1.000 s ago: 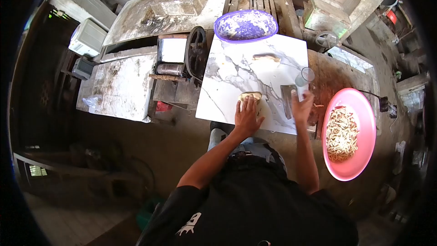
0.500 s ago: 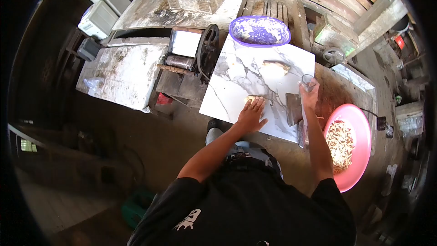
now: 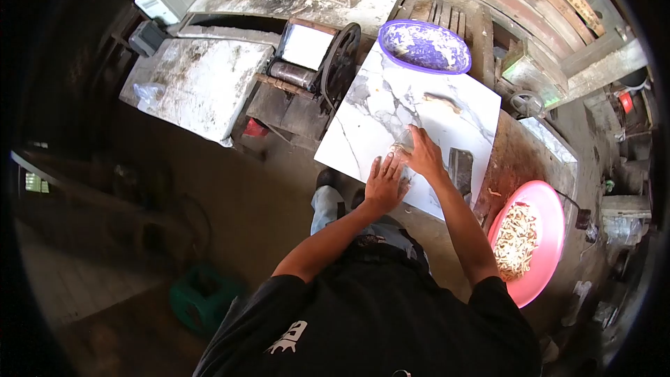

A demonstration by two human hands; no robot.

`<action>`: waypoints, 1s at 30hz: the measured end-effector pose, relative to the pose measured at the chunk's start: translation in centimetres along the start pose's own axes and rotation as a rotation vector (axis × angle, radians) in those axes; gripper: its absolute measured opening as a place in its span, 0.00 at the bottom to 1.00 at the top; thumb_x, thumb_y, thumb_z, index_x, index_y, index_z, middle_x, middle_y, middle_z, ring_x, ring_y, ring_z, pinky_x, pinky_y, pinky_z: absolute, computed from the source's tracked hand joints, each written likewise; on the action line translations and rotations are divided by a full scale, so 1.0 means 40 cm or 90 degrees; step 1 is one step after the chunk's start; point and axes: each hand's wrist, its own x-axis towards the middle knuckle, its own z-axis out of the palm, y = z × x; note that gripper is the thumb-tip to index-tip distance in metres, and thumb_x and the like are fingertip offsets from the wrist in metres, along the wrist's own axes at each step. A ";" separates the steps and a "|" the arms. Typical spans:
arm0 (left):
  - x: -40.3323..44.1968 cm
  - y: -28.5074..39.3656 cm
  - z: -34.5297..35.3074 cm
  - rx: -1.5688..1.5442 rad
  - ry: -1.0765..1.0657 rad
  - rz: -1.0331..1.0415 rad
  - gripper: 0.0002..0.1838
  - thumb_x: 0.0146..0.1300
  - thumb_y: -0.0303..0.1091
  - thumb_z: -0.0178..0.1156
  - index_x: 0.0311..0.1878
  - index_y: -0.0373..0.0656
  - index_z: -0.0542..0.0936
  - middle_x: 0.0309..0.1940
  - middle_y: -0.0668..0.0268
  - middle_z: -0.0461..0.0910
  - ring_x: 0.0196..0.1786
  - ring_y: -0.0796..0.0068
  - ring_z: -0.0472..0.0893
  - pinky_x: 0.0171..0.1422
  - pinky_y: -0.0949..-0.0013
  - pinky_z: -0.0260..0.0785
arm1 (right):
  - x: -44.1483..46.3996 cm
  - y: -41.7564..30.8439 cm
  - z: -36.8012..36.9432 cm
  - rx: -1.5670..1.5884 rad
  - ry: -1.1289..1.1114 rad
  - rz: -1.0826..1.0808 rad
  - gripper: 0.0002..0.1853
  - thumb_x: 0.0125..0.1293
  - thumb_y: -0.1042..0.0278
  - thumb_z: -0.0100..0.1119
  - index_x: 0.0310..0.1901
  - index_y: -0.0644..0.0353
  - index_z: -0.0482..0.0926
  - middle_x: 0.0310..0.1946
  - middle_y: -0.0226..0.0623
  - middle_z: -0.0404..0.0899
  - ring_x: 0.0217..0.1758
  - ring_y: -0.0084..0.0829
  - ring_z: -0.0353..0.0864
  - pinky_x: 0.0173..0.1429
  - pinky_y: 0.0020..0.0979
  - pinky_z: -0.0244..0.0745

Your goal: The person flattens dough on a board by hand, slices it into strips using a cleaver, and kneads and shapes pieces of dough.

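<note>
The left hand [image 3: 385,180] lies open, the right hand [image 3: 423,155] grips a clear glass cup [image 3: 403,139] over a mostly hidden pale dough piece [image 3: 398,149] on the white, grey-veined marble-look counter [image 3: 356,129], with a dark flat rectangular slab [image 3: 460,167] nearby and a purple oval plastic basin [image 3: 426,47] beyond.

The white, grey-veined marble surface [image 3: 363,132] is brightly lit, its far-right part washed pale by glare. The brown floor at the left is sunk in deep shadow. Straight lines are bowed by wide-angle distortion, and the frame's corners are blackened. Fine detail is softened.
</note>
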 end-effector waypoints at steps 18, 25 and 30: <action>0.010 0.038 0.002 -0.026 0.093 0.021 0.43 0.61 0.58 0.57 0.67 0.29 0.65 0.69 0.47 0.62 0.74 0.49 0.57 0.79 0.46 0.42 | 0.056 -0.018 0.068 -0.144 0.136 -0.094 0.14 0.61 0.58 0.56 0.34 0.63 0.79 0.36 0.46 0.78 0.43 0.49 0.78 0.49 0.46 0.73; 0.002 0.059 -0.012 0.039 0.066 0.014 0.43 0.62 0.56 0.57 0.68 0.26 0.63 0.67 0.41 0.62 0.72 0.45 0.59 0.78 0.47 0.45 | 0.092 -0.012 0.066 -0.119 0.070 -0.064 0.12 0.57 0.59 0.60 0.34 0.60 0.77 0.38 0.42 0.75 0.45 0.44 0.75 0.50 0.43 0.71; 0.005 0.063 0.002 0.032 0.066 0.015 0.43 0.61 0.55 0.58 0.68 0.25 0.62 0.67 0.39 0.60 0.72 0.43 0.59 0.78 0.48 0.45 | 0.062 -0.045 0.051 -0.164 0.125 -0.119 0.13 0.56 0.59 0.60 0.34 0.61 0.77 0.38 0.41 0.74 0.46 0.44 0.75 0.52 0.43 0.69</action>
